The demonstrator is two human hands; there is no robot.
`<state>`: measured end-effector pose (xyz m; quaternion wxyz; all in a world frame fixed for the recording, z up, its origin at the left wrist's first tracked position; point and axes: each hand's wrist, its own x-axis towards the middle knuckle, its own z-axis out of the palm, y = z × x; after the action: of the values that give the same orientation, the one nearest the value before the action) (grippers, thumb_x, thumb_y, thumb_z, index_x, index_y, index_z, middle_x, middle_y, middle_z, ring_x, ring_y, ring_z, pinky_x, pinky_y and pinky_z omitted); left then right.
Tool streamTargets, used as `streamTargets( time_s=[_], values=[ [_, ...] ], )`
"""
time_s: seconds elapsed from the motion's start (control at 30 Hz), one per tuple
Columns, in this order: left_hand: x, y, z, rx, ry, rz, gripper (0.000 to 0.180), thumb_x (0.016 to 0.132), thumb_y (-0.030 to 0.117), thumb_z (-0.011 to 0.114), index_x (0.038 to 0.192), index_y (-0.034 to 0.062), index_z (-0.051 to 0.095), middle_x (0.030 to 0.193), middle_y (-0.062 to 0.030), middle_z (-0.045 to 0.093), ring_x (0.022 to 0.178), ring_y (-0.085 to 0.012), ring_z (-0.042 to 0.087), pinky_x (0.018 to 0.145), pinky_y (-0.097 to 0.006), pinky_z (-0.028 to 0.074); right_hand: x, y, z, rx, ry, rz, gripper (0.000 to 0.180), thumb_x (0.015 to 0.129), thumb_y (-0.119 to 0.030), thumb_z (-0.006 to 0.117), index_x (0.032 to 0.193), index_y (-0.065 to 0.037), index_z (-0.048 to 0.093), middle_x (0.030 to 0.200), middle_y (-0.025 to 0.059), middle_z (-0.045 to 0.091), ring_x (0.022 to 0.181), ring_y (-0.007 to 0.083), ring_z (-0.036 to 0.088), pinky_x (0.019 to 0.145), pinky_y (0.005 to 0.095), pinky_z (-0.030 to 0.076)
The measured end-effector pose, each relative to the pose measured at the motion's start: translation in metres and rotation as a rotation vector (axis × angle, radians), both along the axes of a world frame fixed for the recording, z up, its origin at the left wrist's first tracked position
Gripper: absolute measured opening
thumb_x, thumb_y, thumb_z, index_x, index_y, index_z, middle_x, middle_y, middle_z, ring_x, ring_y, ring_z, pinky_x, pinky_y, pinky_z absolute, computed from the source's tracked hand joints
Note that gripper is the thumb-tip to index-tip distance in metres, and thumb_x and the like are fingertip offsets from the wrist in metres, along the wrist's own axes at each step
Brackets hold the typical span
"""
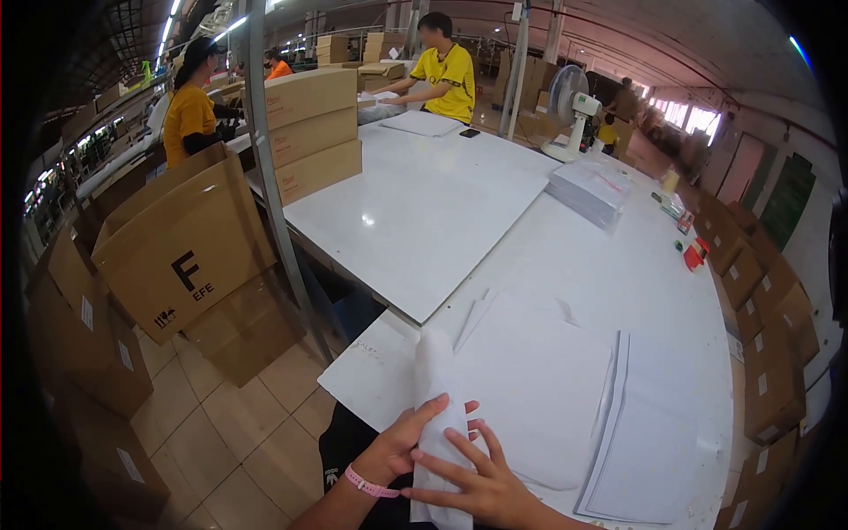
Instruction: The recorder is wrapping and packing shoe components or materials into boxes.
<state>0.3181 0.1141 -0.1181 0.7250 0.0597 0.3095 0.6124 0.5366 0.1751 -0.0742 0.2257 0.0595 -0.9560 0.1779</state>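
L hand and R hand are gripping one narrow white folded piece at the near edge of the white bench; both grips are closing around it, fingers overlapping on its lower part, upper end lying on the bench. A pink band is sitting on the L wrist.

Handling, as judged: keep the fingers flat, press along the crease, hold edges aligned.

Count: 1 flat white sheet stack just R of the hands; 1 clear-bag pile further out; 1 fan; 3 long cartons stacked far L.
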Motion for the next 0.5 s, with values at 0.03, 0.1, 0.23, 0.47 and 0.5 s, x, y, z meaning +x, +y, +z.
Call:
streamTargets(
  time_s=[0.03, 0.1, 0.23, 0.47, 0.5],
  values=[
    [0.003, -0.003, -0.004, -0.001, -0.003, 0.006, 0.079, 0.12, 0.05, 0.066, 0.174, 0.0011, 0.038, 0.161, -0.0219, 0.064, 0.143, -0.0347, 0.068, 0.117, -0.051, 0.063, 0.0, 0.002, 0.004, -0.01, -0.044, 0.091, 0.043, 0.101, -0.021, 0.078, 0.142, -0.032, 0.086, 0.18, 0.0057, 0.057, 0.175, 0.0452, 0.033, 0.138, 0.0815, 0.014],
    [0.016, -0.012, 0.003, 0.032, 0.102, 0.08, 0.079, 0.119, 0.05, 0.067, 0.173, 0.0, 0.04, 0.16, -0.0217, 0.065, 0.145, -0.0339, 0.068, 0.118, -0.049, 0.063, -0.003, 0.006, 0.007, 0.036, -0.053, 0.158, 0.039, 0.099, -0.022, 0.079, 0.136, -0.03, 0.089, 0.177, 0.0056, 0.06, 0.175, 0.0449, 0.034, 0.138, 0.0801, 0.014],
    [0.042, -0.019, -0.023, 0.033, 0.243, 0.06, 0.065, 0.119, 0.039, 0.072, 0.166, -0.0004, 0.051, 0.147, -0.0133, 0.072, 0.128, -0.0234, 0.074, 0.1, -0.04, 0.068, -0.003, 0.006, 0.006, -0.236, -0.003, -0.062, 0.034, 0.092, -0.029, 0.083, 0.124, -0.026, 0.094, 0.174, 0.0137, 0.063, 0.17, 0.0538, 0.038, 0.134, 0.0787, 0.024],
    [0.066, -0.029, -0.025, 0.103, 0.144, 0.021, 0.081, 0.119, 0.057, 0.066, 0.174, 0.003, 0.041, 0.157, -0.0115, 0.065, 0.142, -0.0217, 0.067, 0.117, -0.038, 0.058, 0.002, 0.01, -0.015, -0.397, 0.119, -0.298, 0.057, 0.087, -0.021, 0.091, 0.144, -0.021, 0.084, 0.185, 0.0247, 0.038, 0.169, 0.0533, 0.037, 0.133, 0.0669, 0.036],
    [0.068, -0.031, -0.028, 0.1, 0.139, 0.024, 0.081, 0.119, 0.057, 0.066, 0.174, 0.003, 0.041, 0.157, -0.0115, 0.065, 0.142, -0.0217, 0.067, 0.117, -0.038, 0.058, 0.004, 0.01, -0.022, -0.405, 0.08, -0.328, 0.076, 0.081, -0.018, 0.096, 0.154, -0.023, 0.077, 0.19, 0.0251, 0.025, 0.171, 0.0531, 0.032, 0.138, 0.0653, 0.029]
  ],
)
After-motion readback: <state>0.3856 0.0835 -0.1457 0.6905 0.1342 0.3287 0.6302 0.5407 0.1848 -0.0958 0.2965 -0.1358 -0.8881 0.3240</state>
